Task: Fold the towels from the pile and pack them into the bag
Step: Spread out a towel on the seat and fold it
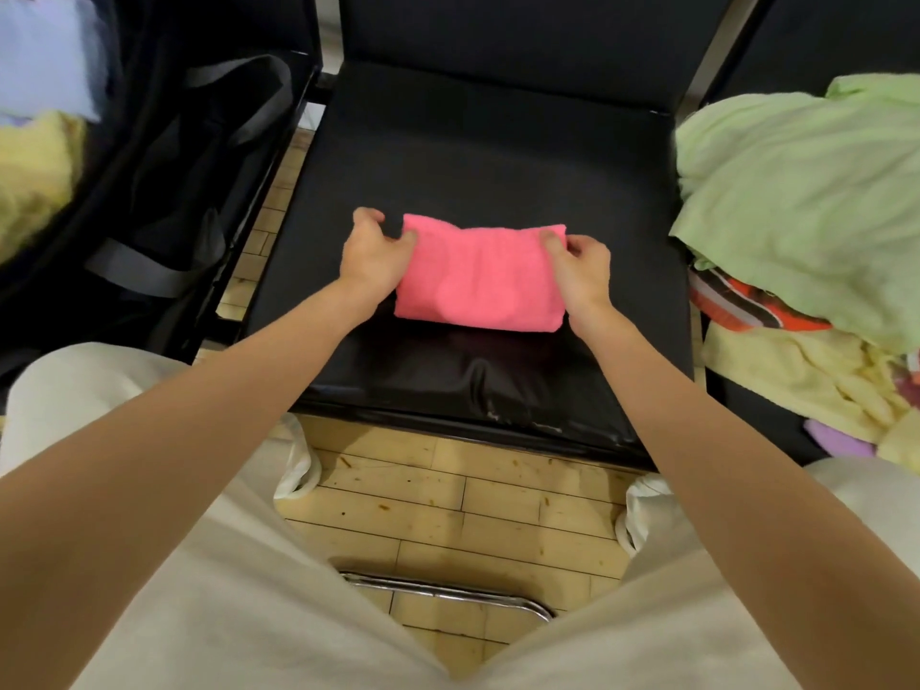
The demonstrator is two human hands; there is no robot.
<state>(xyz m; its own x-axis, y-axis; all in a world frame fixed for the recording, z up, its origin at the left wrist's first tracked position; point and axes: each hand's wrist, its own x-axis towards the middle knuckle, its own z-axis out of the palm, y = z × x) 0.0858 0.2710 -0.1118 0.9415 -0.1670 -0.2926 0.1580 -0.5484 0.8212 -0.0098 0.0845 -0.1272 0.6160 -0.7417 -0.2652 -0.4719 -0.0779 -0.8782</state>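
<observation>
A pink towel (480,276), folded into a small rectangle, lies on the black chair seat (478,156) in front of me. My left hand (374,254) pinches its left edge near the far corner. My right hand (580,268) pinches its right edge near the far right corner. The black bag (164,191) stands open on the chair to the left, with a pale blue towel (47,57) and a yellow towel (35,176) inside. The pile sits on the chair to the right, topped by a light green towel (806,191).
Under the green towel lie a red striped cloth (747,306), a pale yellow towel (806,385) and a bit of purple cloth (836,440). My knees in light trousers frame the wooden floor (448,500). A chrome bar (448,592) runs low between my legs.
</observation>
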